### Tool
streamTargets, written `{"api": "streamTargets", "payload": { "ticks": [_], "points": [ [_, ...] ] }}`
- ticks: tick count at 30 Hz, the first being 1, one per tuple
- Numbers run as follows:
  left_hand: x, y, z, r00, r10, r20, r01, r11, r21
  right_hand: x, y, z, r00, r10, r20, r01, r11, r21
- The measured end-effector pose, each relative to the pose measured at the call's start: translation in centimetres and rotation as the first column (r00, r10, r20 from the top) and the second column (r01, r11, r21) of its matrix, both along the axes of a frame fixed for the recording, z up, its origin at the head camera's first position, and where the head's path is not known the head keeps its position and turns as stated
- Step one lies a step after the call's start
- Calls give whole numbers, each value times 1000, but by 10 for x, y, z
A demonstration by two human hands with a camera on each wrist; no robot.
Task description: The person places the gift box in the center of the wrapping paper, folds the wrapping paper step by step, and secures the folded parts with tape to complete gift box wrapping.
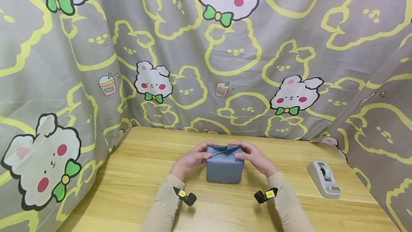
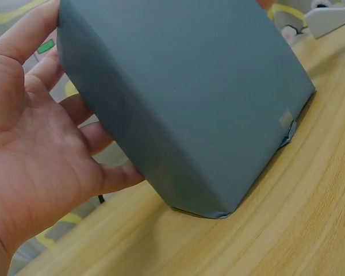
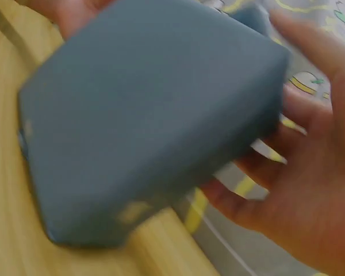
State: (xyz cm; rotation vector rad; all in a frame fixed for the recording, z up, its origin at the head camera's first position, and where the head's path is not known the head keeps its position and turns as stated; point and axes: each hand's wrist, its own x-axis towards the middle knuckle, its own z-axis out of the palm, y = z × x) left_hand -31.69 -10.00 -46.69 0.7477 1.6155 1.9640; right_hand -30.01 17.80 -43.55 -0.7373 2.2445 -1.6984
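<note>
A box wrapped in blue-grey paper (image 1: pixel 224 170) stands upright on the table, its top paper folded inward in crossing flaps. My left hand (image 1: pixel 194 157) holds its upper left side, thumb on the front and fingers round the side and back. On the opposite side, my right hand (image 1: pixel 255 157) grips the upper right edge in the same way. In the left wrist view a small piece of tape (image 2: pixel 286 119) shows near the box's bottom edge. Another tape piece (image 3: pixel 132 213) sits on its side in the right wrist view, which is blurred. The box's back is hidden.
A light grey tape dispenser (image 1: pixel 323 180) stands to the right on the wooden table (image 1: pixel 135 174). Patterned grey curtains (image 1: pixel 193 56) hang behind the table and along both sides. A small black camera (image 1: pixel 186 197) is strapped at each wrist.
</note>
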Motion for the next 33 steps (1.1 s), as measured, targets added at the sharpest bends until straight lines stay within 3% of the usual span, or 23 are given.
{"api": "streamTargets", "payload": {
  "ticks": [4,7,12,24,29,33],
  "points": [
    [0,0,-1,1000,9,-5,-9,1000,10,3,11,5,989,138,-59,-134,988,79],
    [0,1,-2,1000,20,-12,-20,1000,2,6,14,6,977,177,-115,-161,977,137],
    [0,1,-2,1000,25,-17,-25,1000,-9,8,14,1,972,146,-185,-117,980,160],
    [-1,-7,9,997,23,-71,-31,994,-109,8,15,-5,983,87,-164,-58,983,176],
    [2,-9,16,986,62,-155,-96,970,-223,10,15,-4,988,69,-136,-44,983,181],
    [8,0,28,967,167,-193,-222,924,-312,11,15,-5,984,72,-165,-42,983,180]
  ]
}}
